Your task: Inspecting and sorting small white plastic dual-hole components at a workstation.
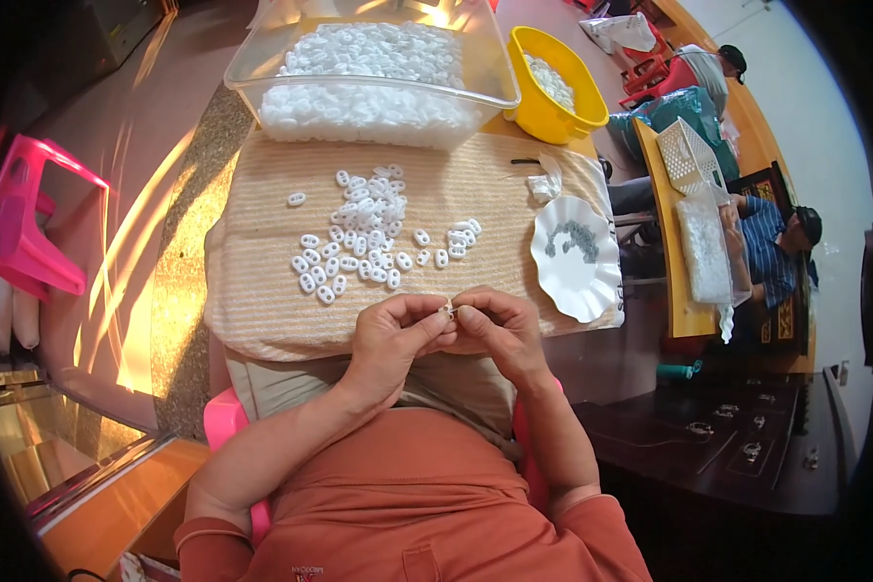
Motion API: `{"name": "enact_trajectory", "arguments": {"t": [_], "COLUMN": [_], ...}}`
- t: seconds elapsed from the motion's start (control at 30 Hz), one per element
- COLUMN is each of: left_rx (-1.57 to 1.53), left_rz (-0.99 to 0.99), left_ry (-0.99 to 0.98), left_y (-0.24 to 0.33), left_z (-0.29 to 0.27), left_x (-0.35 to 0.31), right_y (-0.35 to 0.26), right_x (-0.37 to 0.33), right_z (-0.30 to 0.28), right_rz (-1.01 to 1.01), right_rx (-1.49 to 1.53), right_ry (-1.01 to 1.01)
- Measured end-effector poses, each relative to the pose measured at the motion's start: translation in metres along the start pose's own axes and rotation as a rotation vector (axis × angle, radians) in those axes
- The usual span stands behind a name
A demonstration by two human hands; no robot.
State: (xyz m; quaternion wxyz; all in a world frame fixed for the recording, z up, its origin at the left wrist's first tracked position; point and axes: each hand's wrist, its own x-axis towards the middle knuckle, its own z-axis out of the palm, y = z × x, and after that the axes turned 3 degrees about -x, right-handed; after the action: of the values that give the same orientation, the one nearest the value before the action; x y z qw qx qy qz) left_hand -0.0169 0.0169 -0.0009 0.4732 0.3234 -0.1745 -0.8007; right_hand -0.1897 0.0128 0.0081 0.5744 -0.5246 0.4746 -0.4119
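Observation:
At the front edge of a striped beige cloth (262, 213), my two hands meet fingertip to fingertip. My left hand (398, 335) pinches a small white plastic piece (447, 307), mostly covered by the fingers. Against it, my right hand (502, 335) has thumb and forefinger closed on something tiny, too hidden to name. Beyond the hands lies a loose scatter of white oval plastic pieces (369, 209), many showing two round holes. To their right, a white wavy-edged plate (580, 303) holds a heap of tiny grey parts (577, 239).
A clear plastic bin (241, 78) full of white pieces stands at the far edge, beside a yellow basin (543, 118) with more. Crumpled white tissue (544, 186) lies above the plate. Pink stool (39, 223) at left. Another person (768, 233) sits at a table on the right.

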Motion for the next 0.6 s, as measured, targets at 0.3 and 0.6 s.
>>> {"name": "enact_trajectory", "arguments": {"t": [0.3,0.6], "left_rx": [-0.041,-0.046], "left_rz": [-0.004,-0.014], "left_ry": [0.031,0.044], "left_y": [0.002,0.001], "left_z": [-0.002,-0.004], "left_x": [0.001,0.001], "right_y": [-0.007,-0.010], "right_x": [0.017,0.044], "right_z": [-0.018,-0.020], "right_rz": [0.099,-0.396], "right_rx": [-0.067,-0.904], "right_ry": [-0.015,0.083]}}
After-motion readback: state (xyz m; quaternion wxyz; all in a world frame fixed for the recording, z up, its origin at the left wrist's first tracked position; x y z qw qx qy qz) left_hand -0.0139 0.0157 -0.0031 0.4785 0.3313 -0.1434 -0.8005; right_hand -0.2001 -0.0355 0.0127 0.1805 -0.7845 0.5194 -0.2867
